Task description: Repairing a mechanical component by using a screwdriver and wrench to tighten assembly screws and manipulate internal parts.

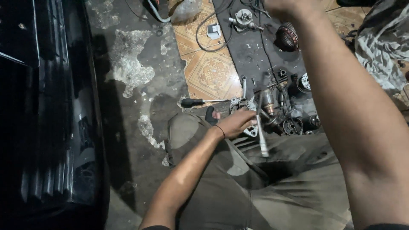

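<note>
My left hand (237, 122) reaches down past my knee and grips a long metal tool (261, 135), a socket wrench or extension, whose silvery end points toward me. Just beyond the hand lie dismantled motor parts: a copper-wound armature (268, 103), round housings (293, 126) and small metal pieces on a dark mat (251, 51). My right arm rises across the right side of the view; my right hand (284, 6) is cut by the top edge, blurred, and what it holds cannot be seen.
A black-handled screwdriver (197, 102) lies on the floor left of the parts. A spanner (244, 85), a stator winding (287, 38) and a metal pump-like part (243, 19) sit farther back. Patterned tiles (211, 70), a crumpled cloth (381, 42) and a dark vehicle body (47, 106) surround.
</note>
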